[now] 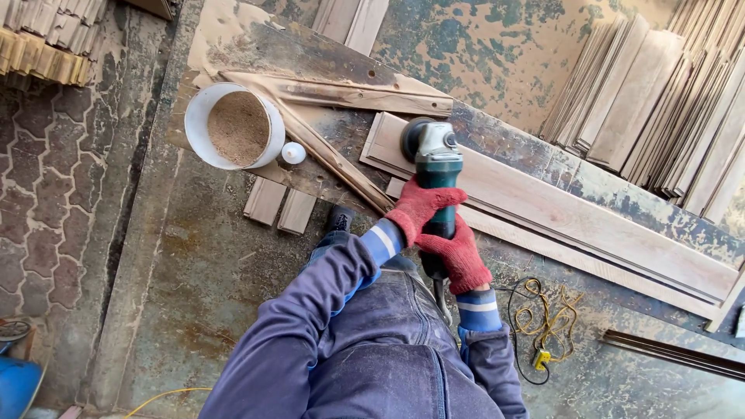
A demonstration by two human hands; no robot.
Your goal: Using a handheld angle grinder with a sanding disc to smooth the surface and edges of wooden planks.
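Both hands hold the green angle grinder, and the grinder lies straight ahead of the person, with its grey head at the far end and its tail toward the body. Its long axis runs away from the person, almost across the long wooden board that lies on the table. The disc end sits over the near-left end of this board; I cannot tell if the disc touches the wood.

The left hand, in a red glove, is clenched around the body of the grinder, just behind the head, so it is the nearer hand to the working end. The right hand, also in a red glove, grasps the tail of the grinder, closer to the person, where the cable leaves.

The board has its long axis running from the grinder toward the right and a little nearer. To the left of the grinder stands a white bucket with sawdust inside, well apart. To the right of the grinder's tail, a yellow cord lies on the floor.
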